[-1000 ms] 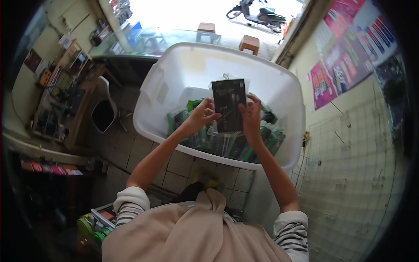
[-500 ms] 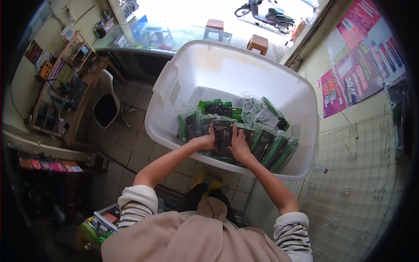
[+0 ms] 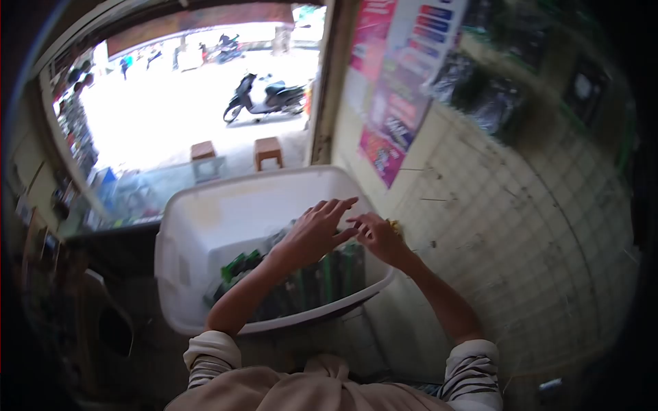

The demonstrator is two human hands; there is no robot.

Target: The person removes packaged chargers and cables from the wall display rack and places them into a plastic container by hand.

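Note:
My left hand is raised over the white plastic tub, its fingers stretched out and nothing visible in it. Close by on the right, my right hand hangs above the tub's right side. Its fingers are loosely bent and apart, with no object showing between them. Below both hands, several green-and-black packs in clear plastic stand in the tub, partly hidden by my left forearm and blurred. A small yellow thing shows just behind my right hand; its kind is unclear.
A wire grid with hooks covers the right wall, with dark packs hanging higher up. Posters are beside the doorway. A glass counter, stools and a parked motorbike lie beyond the tub.
Both hands have let go of the black pack held in the tub and risen to the right. The view has turned up and right toward the wall grid.

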